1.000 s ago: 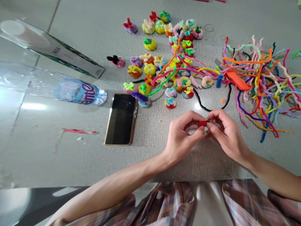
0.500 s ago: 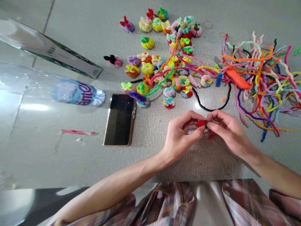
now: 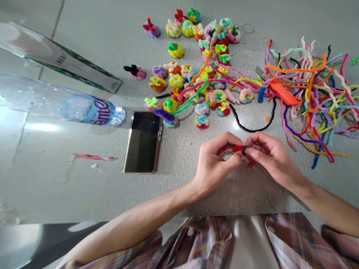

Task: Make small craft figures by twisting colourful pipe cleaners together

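Grey surface [image 3: 89, 194], seamed and shiny well left of hands. Carton [image 3: 64, 63], clear bottle [image 3: 89, 108] lying out there; phone [image 3: 143, 144] nearer left hand [image 3: 215, 158]. Fuzzy bundles [image 3: 176, 81] crowd beyond it. Left hand and right hand [image 3: 269, 158] together pinching small red-and-green piece [image 3: 238, 149] between fingertips. Black strand [image 3: 254, 131] just beyond. Orange tool [image 3: 284, 93], tangled strands [image 3: 310, 80] beyond right hand.

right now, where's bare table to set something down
Bare but for a crumb: the table between the phone and left hand. Also bare: the strip between phone and left forearm. Crowded: beyond phone and left hand, with fuzzy figures; farther right, with tangled fuzzy stems.
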Available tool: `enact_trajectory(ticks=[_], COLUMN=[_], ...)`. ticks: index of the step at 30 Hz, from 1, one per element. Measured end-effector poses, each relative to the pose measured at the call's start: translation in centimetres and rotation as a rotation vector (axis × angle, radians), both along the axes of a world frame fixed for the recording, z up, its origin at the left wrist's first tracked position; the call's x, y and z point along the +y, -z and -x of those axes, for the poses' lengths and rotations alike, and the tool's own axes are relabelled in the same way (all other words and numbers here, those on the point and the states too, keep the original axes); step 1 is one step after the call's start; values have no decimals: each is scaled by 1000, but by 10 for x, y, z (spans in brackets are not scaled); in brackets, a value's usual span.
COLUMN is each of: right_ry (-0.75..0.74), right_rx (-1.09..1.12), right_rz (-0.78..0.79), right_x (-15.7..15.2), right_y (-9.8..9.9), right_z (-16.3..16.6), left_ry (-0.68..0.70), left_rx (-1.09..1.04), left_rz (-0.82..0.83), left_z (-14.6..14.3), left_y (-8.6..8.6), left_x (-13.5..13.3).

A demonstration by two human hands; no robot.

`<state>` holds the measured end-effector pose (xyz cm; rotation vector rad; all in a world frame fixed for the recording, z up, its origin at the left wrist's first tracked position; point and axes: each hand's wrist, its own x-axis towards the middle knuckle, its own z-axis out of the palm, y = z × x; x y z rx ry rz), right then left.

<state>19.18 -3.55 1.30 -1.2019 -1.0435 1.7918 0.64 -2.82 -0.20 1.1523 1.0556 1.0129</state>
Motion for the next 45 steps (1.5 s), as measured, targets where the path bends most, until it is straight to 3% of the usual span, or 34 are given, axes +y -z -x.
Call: enact_trajectory(ticks=[13, 20, 23, 26, 30, 35, 45], right_ry=[84, 89, 137, 186, 136, 95, 70], right_rx=[-111, 34, -6, -182, -429, -568, -580], right_rz=[-92, -38, -124, -267, -468, -651, -651], right_x=[-4, 4, 3, -2, -7, -5, -4], right_y=[3, 5, 4, 1, -2, -3, -3], right_z=[-5, -8, -7, -7, -6, -5, -4], left_ry=[-36, 62, 114, 90, 116, 113, 119], left_rx=[170, 236, 133, 59, 69, 70, 78], left_rz=[-237, -594, -552, -452, -346, -291, -265], left_z=[1, 5, 7, 8, 7, 5, 5], left_y=[5, 5, 8, 10, 8, 6, 6], left_x=[6, 9, 7, 5, 8, 9, 7])
